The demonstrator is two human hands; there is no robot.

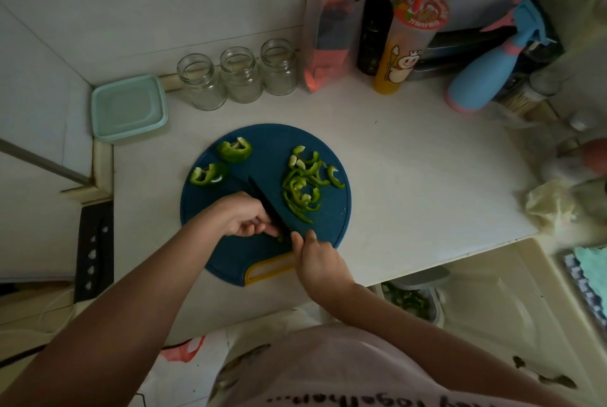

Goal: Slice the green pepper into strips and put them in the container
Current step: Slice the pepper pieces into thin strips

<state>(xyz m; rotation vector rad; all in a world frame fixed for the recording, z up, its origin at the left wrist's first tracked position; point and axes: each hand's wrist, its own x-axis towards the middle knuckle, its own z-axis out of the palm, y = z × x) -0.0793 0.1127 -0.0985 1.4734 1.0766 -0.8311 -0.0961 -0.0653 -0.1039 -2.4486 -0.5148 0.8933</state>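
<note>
On the round blue plastic board [269, 144], my left hand [243, 218] pinches the light, slick green pepper piece [280, 238] beside the black knife [266, 199], gripped by my right hand [317, 259].

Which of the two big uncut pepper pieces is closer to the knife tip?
The lower-left piece, lying just beside the knife tip; the other piece sits farther back on the blue board.

Board [272, 144]: matt blue plastic w/ yellow insert at 6 o'c. Knife [262, 197] blade: matt black. Pepper pieces [300, 190]: glossy skin. Jars [241, 75] at 12: clear shiny glass. Tub [129, 107] at 10: satin mint plastic. Worktop [410, 183]: smooth white.
</note>
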